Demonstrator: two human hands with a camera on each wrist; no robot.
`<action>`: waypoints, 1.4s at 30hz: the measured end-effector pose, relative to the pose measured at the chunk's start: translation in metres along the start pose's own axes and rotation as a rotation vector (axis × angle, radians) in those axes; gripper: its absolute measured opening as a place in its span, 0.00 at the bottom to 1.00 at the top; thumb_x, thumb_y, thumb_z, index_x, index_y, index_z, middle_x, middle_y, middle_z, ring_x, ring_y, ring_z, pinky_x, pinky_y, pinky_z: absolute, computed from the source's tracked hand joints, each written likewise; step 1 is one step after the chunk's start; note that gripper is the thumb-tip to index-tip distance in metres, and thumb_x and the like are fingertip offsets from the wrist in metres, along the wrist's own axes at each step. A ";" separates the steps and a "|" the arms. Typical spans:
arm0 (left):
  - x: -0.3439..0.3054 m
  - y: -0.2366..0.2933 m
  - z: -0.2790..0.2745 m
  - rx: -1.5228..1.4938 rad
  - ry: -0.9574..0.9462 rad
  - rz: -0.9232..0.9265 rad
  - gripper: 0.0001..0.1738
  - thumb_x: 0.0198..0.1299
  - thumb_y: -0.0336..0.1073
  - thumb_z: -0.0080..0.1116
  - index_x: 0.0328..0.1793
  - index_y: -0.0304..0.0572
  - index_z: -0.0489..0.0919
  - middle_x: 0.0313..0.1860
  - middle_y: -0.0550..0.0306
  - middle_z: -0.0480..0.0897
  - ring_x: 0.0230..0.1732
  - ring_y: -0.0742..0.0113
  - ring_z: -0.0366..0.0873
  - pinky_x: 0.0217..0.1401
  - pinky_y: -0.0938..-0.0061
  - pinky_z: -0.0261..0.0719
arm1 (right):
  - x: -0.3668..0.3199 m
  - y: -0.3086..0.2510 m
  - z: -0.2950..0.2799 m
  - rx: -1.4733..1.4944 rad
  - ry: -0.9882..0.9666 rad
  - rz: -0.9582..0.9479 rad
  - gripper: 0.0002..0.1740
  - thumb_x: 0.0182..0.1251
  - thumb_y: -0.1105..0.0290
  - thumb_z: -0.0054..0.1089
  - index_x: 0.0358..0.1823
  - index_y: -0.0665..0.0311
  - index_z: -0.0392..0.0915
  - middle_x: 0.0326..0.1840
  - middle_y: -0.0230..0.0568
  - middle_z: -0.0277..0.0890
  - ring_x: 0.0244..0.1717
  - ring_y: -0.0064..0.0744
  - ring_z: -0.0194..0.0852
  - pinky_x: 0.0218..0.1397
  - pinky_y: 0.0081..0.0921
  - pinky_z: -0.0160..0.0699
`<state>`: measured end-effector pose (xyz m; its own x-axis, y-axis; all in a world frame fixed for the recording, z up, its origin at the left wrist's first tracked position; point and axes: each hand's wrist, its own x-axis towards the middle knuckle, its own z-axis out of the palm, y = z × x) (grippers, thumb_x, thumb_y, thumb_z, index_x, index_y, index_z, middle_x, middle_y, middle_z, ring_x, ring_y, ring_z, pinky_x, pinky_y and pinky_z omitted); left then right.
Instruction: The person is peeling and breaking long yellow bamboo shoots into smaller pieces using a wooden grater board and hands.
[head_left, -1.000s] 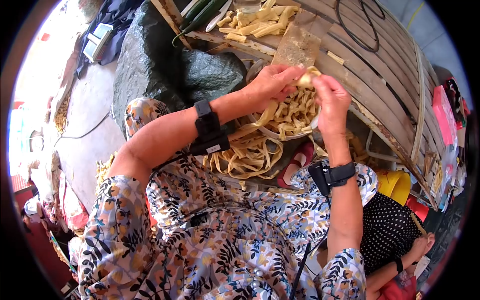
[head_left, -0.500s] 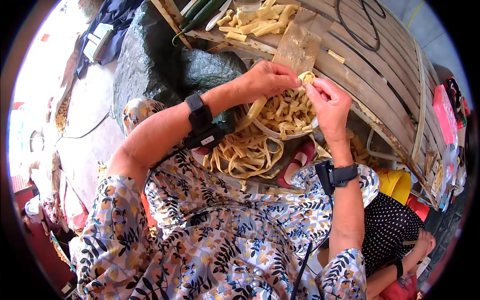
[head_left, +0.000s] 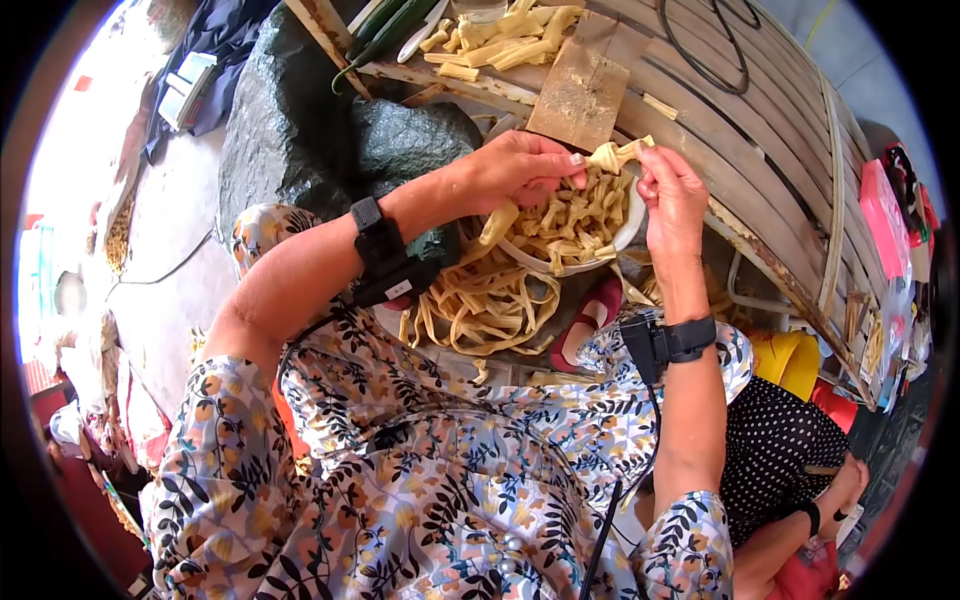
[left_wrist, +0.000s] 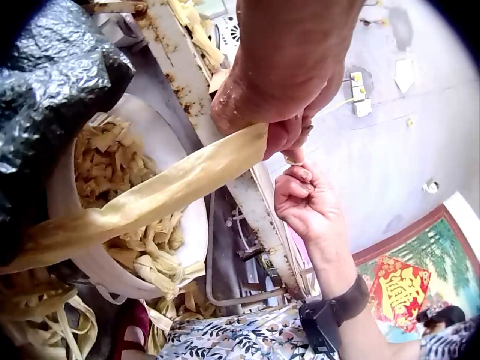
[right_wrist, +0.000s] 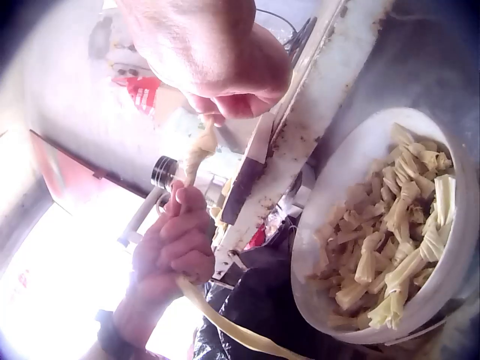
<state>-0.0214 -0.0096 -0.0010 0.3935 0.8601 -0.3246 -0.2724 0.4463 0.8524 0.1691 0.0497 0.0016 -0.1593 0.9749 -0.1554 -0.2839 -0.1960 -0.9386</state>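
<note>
My left hand and right hand hold a pale yellow flat strip, which looks like bean curd skin, between them over a white tub. A knot sits in the strip between the two hands. The right fingertips pinch the short end beyond the knot; the left thumb and fingers grip just behind it. From the left hand, the long tail of the strip hangs down across the tub in the left wrist view. Inside the tub lie many knotted pieces of the same stuff.
Loose strips lie in a heap below the tub. A slatted bench beyond carries a small board and cut yellow pieces. Dark plastic sheeting bulges at left. Another person's hands show at lower right.
The loop between the hands has been drawn into a tight knot. The hands have moved apart, the right one outward, with the short end now showing.
</note>
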 end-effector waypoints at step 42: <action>0.028 0.073 -0.045 0.649 0.263 0.390 0.12 0.61 0.37 0.52 0.37 0.34 0.79 0.20 0.67 0.73 0.21 0.83 0.66 0.22 0.87 0.65 | 0.065 -0.040 0.036 -0.188 -0.229 -0.013 0.12 0.62 0.65 0.56 0.36 0.69 0.77 0.23 0.36 0.74 0.17 0.13 0.64 0.18 0.10 0.63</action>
<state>-0.0703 0.0582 0.0336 0.1334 0.9906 0.0290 0.2493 -0.0619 0.9664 0.1358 0.1172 0.0401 -0.3721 0.9239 -0.0898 -0.1105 -0.1401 -0.9839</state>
